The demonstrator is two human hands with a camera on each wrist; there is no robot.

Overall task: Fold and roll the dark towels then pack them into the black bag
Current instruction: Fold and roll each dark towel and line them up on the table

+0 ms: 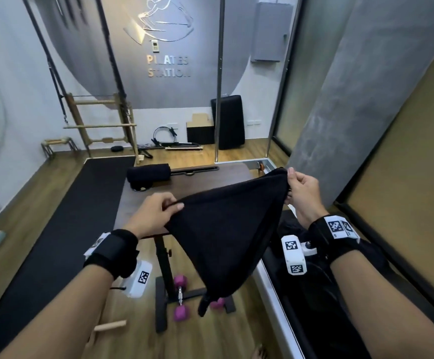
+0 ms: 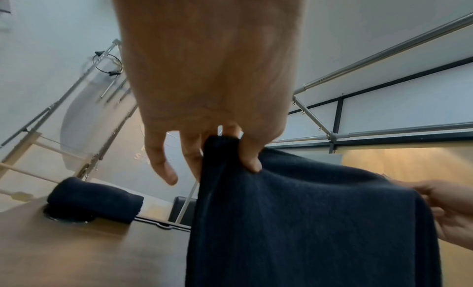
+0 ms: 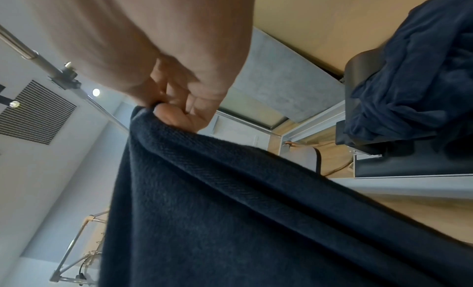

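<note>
A dark towel (image 1: 226,229) hangs in the air in front of me, stretched between both hands above the near edge of the small wooden table (image 1: 197,181). My left hand (image 1: 162,207) pinches its left top corner, thumb over the cloth (image 2: 294,220). My right hand (image 1: 295,189) pinches the right top corner (image 3: 158,113). The towel's lower end droops to a point below the table edge. A rolled dark towel (image 1: 148,173) lies at the table's far left corner (image 2: 94,200). More dark towels (image 3: 414,79) are heaped to my right. No black bag can be made out.
The table stands on a black pedestal (image 1: 165,275) with pink dumbbells (image 1: 181,296) on the wooden floor by its base. A black mat (image 1: 63,224) lies to the left. A metal-framed pilates bed (image 1: 288,307) runs along my right side.
</note>
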